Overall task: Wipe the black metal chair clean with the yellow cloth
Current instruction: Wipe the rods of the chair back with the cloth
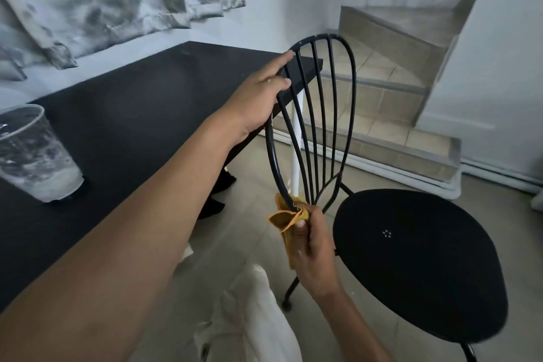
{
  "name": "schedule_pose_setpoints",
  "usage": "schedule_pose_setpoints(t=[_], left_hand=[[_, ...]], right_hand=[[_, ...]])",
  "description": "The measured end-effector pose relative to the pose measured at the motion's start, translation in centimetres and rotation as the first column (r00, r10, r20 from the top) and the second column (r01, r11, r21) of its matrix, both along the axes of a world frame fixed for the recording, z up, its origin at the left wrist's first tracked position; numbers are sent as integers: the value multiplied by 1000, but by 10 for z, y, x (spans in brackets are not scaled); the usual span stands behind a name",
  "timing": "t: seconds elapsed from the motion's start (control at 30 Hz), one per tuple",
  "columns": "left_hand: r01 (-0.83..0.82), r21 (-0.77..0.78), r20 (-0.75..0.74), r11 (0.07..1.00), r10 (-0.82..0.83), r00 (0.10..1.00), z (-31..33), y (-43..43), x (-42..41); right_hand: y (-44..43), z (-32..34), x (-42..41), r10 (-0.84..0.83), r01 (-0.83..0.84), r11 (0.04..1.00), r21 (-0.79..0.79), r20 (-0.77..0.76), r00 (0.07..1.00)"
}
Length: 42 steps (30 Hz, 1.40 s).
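Observation:
The black metal chair point(417, 258) stands on the floor at the right, its round seat towards me and its barred oval backrest rising at centre. My left hand point(258, 97) grips the upper left curve of the backrest frame. Lower down, my right hand point(313, 247) holds the yellow cloth point(286, 219) wrapped around the bottom of the backrest's left frame bar, where the bars converge above the seat.
A black table point(132, 114) with a white leg stands at the left, close to the chair back. A clear plastic cup point(35, 153) stands on it near the left edge. Tiled steps point(390, 91) rise behind the chair. A patterned grey fabric hangs top left.

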<state>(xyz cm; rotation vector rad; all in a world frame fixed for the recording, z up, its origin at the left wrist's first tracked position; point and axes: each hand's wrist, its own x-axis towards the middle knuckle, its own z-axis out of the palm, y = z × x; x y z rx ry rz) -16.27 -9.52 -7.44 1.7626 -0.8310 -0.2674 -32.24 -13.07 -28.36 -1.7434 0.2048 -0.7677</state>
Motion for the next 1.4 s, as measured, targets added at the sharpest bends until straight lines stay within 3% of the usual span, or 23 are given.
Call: schedule_pose_setpoints(t=[0.17,0.4,0.57,0.7,0.8,0.93,1.03,1.17,1.23,1.3,1.4], left_hand=[[47,137,146,989,-67,987,2,2,-2],[16,344,338,939,-139,931,5,5,5],[-21,429,386,903,-162,908,13,5,4],[-81,560,445,825,-216,869,27,-1,6],[-72,556,412,828,-199,889,33,-8,11],[-4,447,255,894,-123,959,29,-14,11],[-26,446,256,894,-100,961,27,-16,9],[-48,478,262,877,-90,961,24,-16,13],[-43,482,259,875,-95,961,27,-16,13],[17,465,195,885,-121,973,32,-16,15],[205,466,-3,861,-230,973,42,-13,25]], right_hand=[[12,25,10,-49,50,998,-48,28,998],[25,90,33,-188,179,947,-268,-7,982],[29,120,43,-218,202,955,-218,-50,975],[32,105,42,-265,262,932,-252,23,964],[28,70,28,-205,203,947,-247,18,979],[14,20,8,-139,128,979,-158,-64,988],[10,12,3,-89,82,993,-83,-80,993],[18,55,14,-64,61,989,-137,-20,998],[24,93,25,-86,72,976,-205,-59,995],[26,128,38,-134,104,968,-229,-121,984],[20,163,56,-121,106,990,-91,-187,975]])
